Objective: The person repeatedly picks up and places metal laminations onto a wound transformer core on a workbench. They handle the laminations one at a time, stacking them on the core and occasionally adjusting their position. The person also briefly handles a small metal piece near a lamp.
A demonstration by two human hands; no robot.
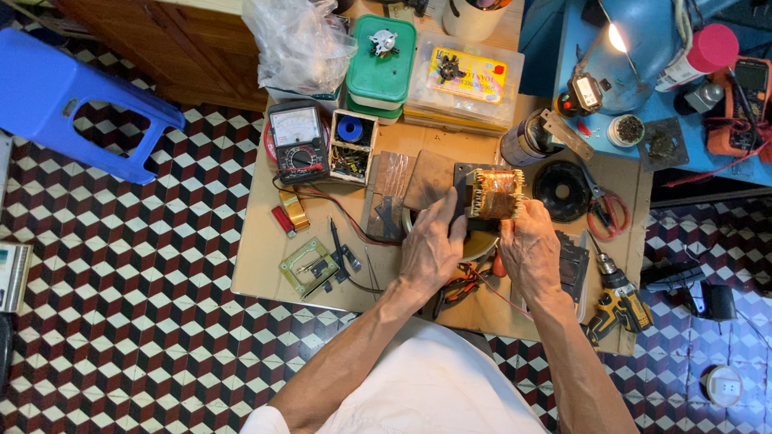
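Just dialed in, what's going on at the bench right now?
A person holds a transformer with copper-coloured windings in both hands over a cardboard-covered table. The left hand grips its dark frame side, the right hand the other. An analog multimeter sits at left, a yellow cordless drill at right.

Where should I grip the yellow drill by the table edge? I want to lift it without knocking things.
Take the drill by its yellow handle, coming from the near table edge. The handle points out that way and is bare, while the chuck end points in toward the black plates.
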